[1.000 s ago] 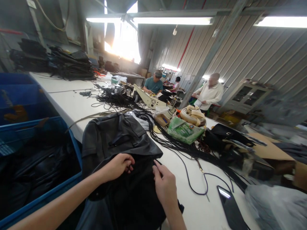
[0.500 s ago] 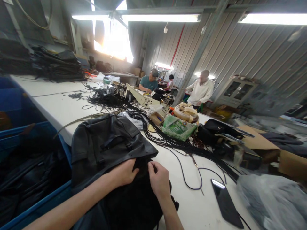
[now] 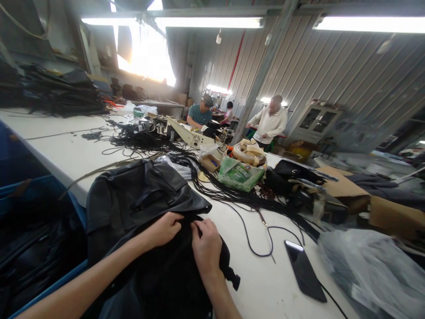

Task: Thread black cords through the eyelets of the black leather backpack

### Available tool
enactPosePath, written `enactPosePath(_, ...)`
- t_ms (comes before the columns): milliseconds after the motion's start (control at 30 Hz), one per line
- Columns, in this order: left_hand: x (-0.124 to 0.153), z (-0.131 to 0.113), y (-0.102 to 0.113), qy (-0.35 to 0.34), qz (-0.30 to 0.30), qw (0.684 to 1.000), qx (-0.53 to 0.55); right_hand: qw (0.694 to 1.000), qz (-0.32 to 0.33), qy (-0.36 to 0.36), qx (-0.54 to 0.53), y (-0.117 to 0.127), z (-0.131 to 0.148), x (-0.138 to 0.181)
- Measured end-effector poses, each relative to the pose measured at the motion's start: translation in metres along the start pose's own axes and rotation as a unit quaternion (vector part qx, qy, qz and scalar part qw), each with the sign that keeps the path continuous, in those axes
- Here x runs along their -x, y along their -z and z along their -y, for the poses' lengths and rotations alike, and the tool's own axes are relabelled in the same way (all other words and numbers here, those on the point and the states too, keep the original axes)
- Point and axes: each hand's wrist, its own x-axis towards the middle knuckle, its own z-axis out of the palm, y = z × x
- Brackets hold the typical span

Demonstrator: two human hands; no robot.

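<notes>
**Left hand [image 3: 168, 229] and right hand [image 3: 206, 243] close together on soft black leather-like bag [image 3: 146, 195]**

The left hand is angled in from lower left, knuckles up, fingers curled at the bag's edge; whether they grip cannot be told. The right hand points upward, thumb and forefinger pinching the dark edge just beside the left fingertips. The bag lies beneath and beyond both sets of fingers, on a flat white table [image 3: 259, 288]. A black rectangular phone [image 3: 305, 271] lies right of the right fingers, apart.

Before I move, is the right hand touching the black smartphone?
Apart. The head view shows white tabletop between the right hand and the black smartphone.
</notes>
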Motion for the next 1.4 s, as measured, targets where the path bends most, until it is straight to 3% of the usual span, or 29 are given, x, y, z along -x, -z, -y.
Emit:
enactPosePath(400, -0.003, 0.004, 0.001, 0.019, 0.012, 0.996, 0.088, 0.999, -0.007, -0.006, 0.041, -0.016, 0.001, -0.006)
enactPosePath(500, -0.003, 0.008, 0.002, 0.061, 0.007, 0.991, 0.119, 0.999, 0.001, -0.010, 0.047, -0.020, 0.001, -0.007)
enactPosePath(633, -0.003, 0.016, 0.004, 0.168, 0.011, 0.972, 0.165, 0.998, 0.017, -0.017, 0.054, -0.023, -0.001, -0.008)
enactPosePath(733, -0.006, 0.020, 0.000, 0.194, 0.010, 0.965, 0.178, 0.998, 0.027, -0.020, 0.057, -0.024, -0.002, -0.008)
enactPosePath(933, -0.018, 0.029, -0.027, 0.138, -0.073, 0.977, 0.147, 0.997, 0.038, -0.023, 0.062, -0.026, -0.003, -0.008)
enactPosePath(1133, -0.029, 0.038, -0.047, 0.108, -0.118, 0.984, 0.083, 0.998, 0.039, -0.021, 0.052, -0.027, -0.004, -0.007)
enactPosePath(1300, -0.022, 0.025, -0.054, 0.059, -0.157, 0.986, 0.015, 0.999, 0.033, -0.020, 0.015, -0.022, -0.005, -0.007)
enactPosePath(1400, -0.005, 0.007, -0.050, 0.001, -0.141, 0.990, -0.004, 0.999, 0.017, -0.030, -0.027, -0.010, -0.006, -0.008)
